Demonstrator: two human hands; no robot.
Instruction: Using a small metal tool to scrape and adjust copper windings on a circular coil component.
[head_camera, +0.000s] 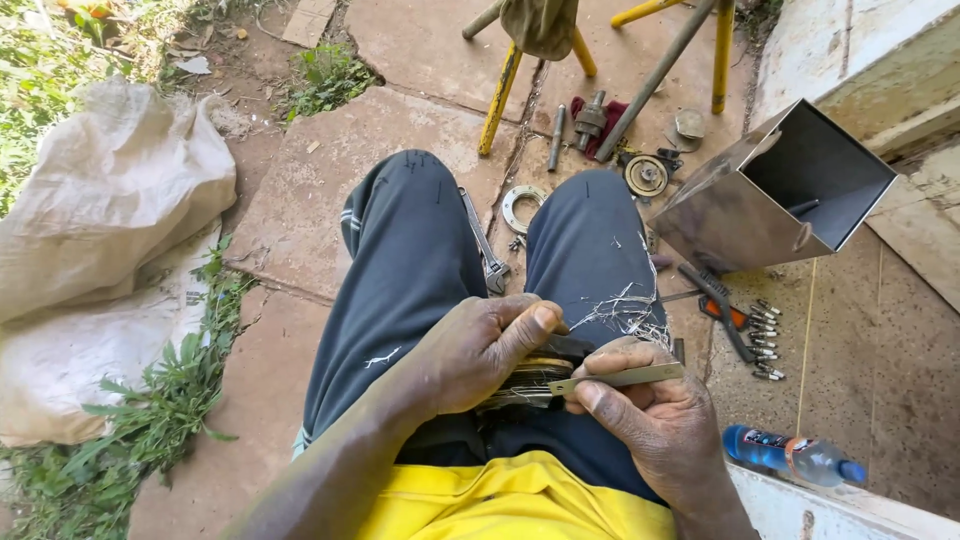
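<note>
My left hand is closed around a flat bundle of thin wires or bristles held over my lap. My right hand pinches a slim flat metal blade, its tip resting against the bundle just beside my left thumb. Loose pale wire strands lie on my right thigh. I sit with both knees up in dark blue trousers and a yellow shirt.
An open metal box lies on its side to the right. An adjustable wrench, a metal ring, bolts, screws, pliers and a blue bottle lie on the paving. Yellow stool legs ahead; white sacks left.
</note>
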